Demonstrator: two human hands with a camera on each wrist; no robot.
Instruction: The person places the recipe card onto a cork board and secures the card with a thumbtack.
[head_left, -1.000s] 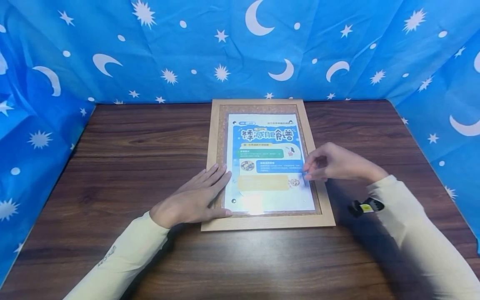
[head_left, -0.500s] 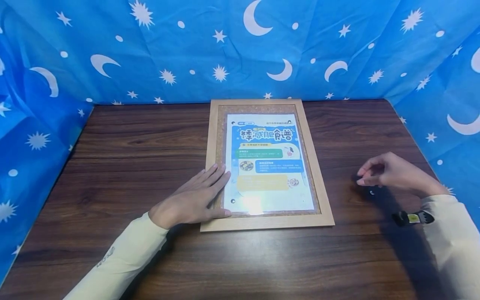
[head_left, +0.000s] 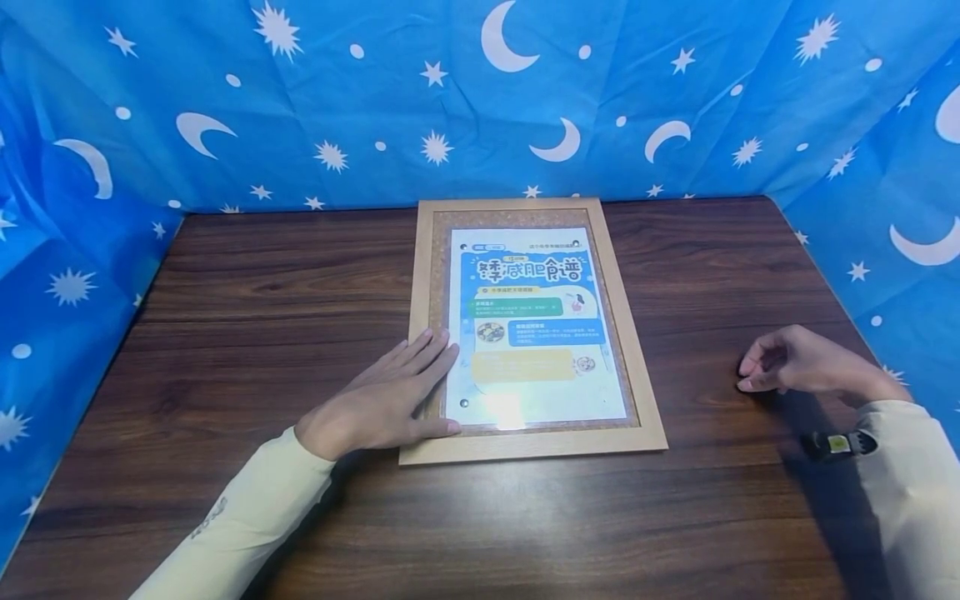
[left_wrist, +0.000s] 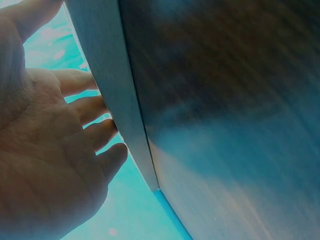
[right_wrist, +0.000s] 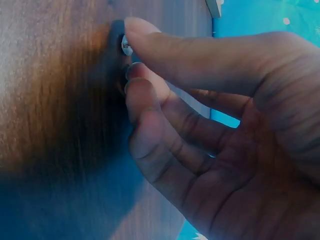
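My left hand [head_left: 386, 392] lies flat on the left edge of a wood-framed cork board [head_left: 652, 400], fingers spread and straight. In the left wrist view the same hand [left_wrist: 65, 130] touches the side of the frame. Pinned on the board is a printed sheet [head_left: 540, 392] with a blue header; thumbtacks [head_left: 463, 403] show at its lower left and both top corners. To the right of the board, my right hand [head_left: 810, 362] is low at the tabletop. In the right wrist view its thumb and index finger pinch a small silver thumbtack [right_wrist: 127, 46]; the other fingers curl below.
Dark wood-grain table [head_left: 525, 525] carries the board near its back edge. A blue curtain [head_left: 390, 75] with white moons and stars hangs behind and at both sides. A black band with a yellow label [head_left: 838, 444] is at the right wrist.
My right hand has moved from the sheet's right edge out to the right and down to the tabletop, where a tack showed half a second ago. The left hand stays on the frame.
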